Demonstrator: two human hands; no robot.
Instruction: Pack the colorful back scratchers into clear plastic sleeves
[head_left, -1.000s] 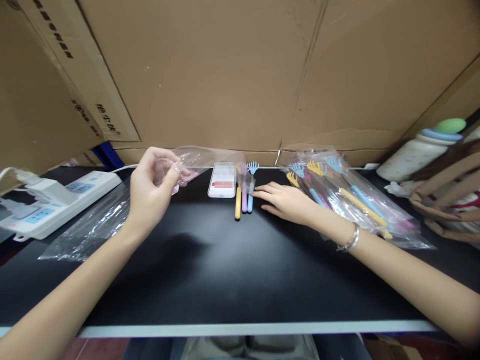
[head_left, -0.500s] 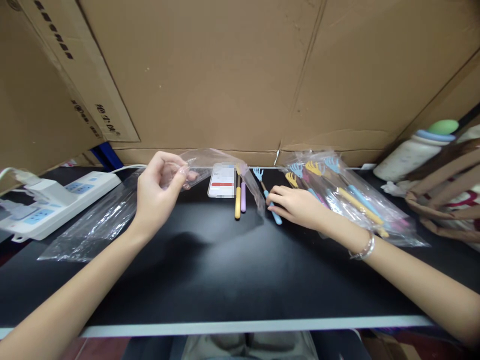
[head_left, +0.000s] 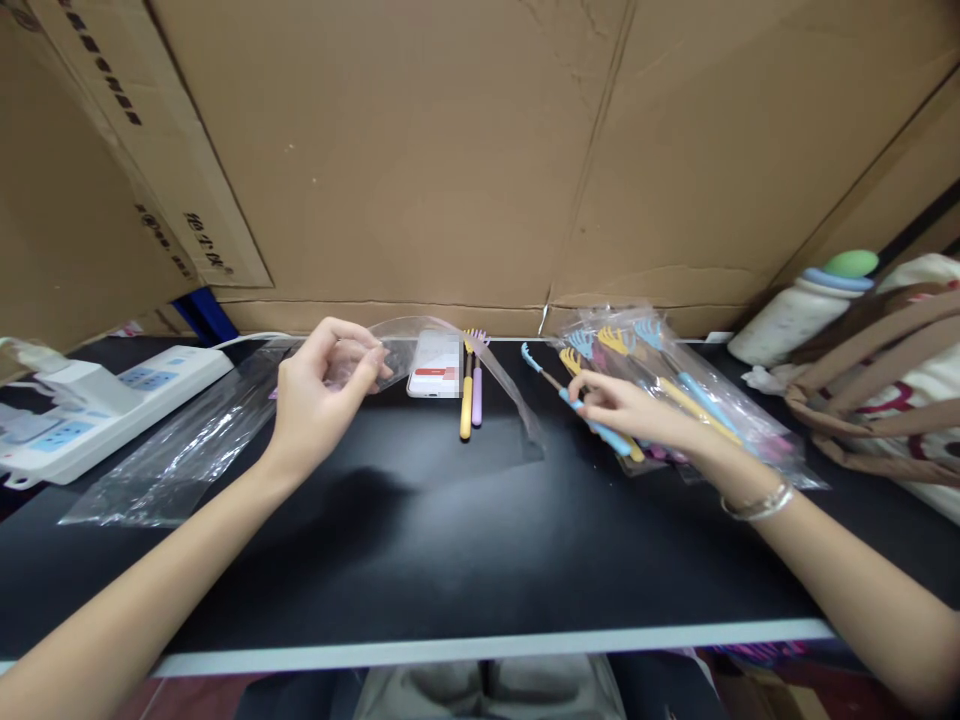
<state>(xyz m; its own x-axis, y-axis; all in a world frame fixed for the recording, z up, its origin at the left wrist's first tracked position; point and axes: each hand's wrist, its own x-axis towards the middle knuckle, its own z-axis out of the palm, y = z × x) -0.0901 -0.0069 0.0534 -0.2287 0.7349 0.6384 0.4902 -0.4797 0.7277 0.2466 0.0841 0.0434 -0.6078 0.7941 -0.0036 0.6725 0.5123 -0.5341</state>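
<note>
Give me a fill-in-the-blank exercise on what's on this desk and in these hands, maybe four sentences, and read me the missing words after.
The scratcher gripped by the right hand has a handle coloured ____. Near the phone, the yellow-handled scratcher lies beside another whose handle is ____. The hand pinching clear plastic is the person's ____ one. The bracelet circles the person's ____ wrist.

Missing words: blue; purple; left; right.

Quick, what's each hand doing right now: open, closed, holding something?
Left hand: closed, pinching clear plastic.
Right hand: closed around the handle of a blue scratcher.
</note>
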